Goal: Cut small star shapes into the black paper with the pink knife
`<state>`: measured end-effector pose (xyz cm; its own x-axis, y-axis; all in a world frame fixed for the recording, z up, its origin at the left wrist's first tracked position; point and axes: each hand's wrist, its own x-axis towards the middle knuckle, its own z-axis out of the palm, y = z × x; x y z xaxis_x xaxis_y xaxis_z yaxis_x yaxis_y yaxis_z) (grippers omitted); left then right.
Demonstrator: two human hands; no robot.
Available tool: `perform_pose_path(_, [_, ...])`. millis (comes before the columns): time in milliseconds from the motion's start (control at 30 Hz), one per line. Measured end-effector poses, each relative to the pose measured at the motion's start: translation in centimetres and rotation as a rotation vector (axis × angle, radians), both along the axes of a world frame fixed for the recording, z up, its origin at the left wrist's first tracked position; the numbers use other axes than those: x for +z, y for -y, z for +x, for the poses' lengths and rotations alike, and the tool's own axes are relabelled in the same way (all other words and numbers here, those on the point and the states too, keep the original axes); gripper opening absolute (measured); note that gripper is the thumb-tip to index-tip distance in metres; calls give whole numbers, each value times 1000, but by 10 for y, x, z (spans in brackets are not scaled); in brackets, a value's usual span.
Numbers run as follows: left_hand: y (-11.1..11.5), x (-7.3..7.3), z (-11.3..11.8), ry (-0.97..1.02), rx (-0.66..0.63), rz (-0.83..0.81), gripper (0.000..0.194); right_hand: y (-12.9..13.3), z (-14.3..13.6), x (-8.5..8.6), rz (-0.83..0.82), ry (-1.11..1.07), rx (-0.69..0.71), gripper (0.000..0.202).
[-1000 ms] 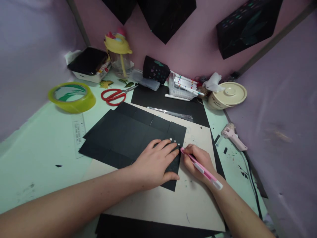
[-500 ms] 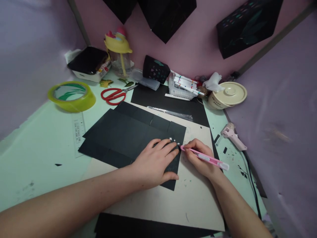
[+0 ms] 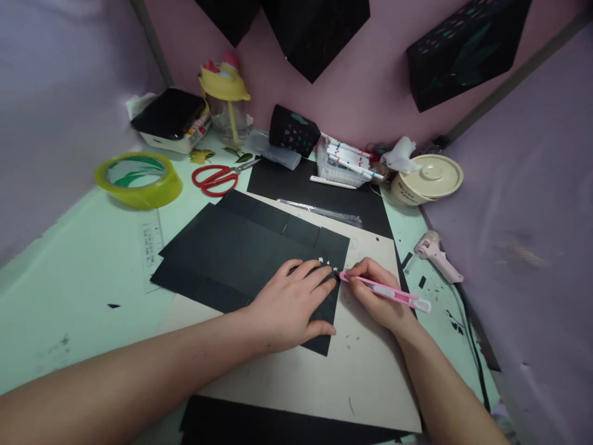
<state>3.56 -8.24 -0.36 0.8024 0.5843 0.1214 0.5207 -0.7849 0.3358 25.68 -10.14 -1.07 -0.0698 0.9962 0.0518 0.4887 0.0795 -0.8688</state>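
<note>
Your L hand (image 3: 290,309), fingers wide, lies on blk. paper (image 3: 227,241); your R hand (image 3: 383,314) pinches the pink cutter (image 3: 405,298), tip nr. wht. cut-outs (image 3: 320,260) already visible.

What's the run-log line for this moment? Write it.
Left hand: spread on black paper | Right hand: holds pink craft knife | Nearby: scissors

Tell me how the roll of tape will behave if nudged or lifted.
The roll of tape lies on its flat side, so a nudge would probably slide it along the table, not roll it. Its thick wound band should feel stiff and fairly heavy. Stood on its round edge, it could roll.
</note>
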Motion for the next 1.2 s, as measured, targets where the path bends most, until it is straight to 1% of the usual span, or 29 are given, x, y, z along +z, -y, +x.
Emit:
perform_pose_path(267, [0, -1, 0, -7, 4, -9, 66, -1, 2, -3, -12, -15, -4, 4])
perform_pose_path(367, [1, -1, 0, -19, 1, -12, 66, -1, 1, -2, 11, -43, -35, 6])
perform_pose_path(433, [2, -1, 0, -28, -9, -9, 67, -2, 1, 0, 24, -62, -62, 3])
perform_pose_path(500, [4, -2, -1, -32, -27, -3, 69, -2, 3, 3, 23, -75, -74, 7])
perform_pose_path(567, [5, -3, -1, -30, -39, 3, 69, -3, 8, 7, 10, -71, -74, 11])
perform_pose_path(700, [7, -5, -1, -18, -41, 10, 69, -2, 20, 13, -22, -71, -69, 10])
perform_pose_path(800, [9, -5, -1, -4, -45, 12, 69, -1, 24, 16, -31, -107, -36, 11])
perform_pose_path(900, [12, -5, -1, 13, -57, 17, 68, 0, 21, 17, -57, -133, 2, 4])
perform_pose_path(1067, [14, -6, -1, 35, -69, 25, 67, 1, 15, 17, -119, -115, 95, 7])
perform_pose_path(1200, [14, -6, -1, 44, -75, 18, 67, 1, 15, 17, -108, -105, 144, 12])
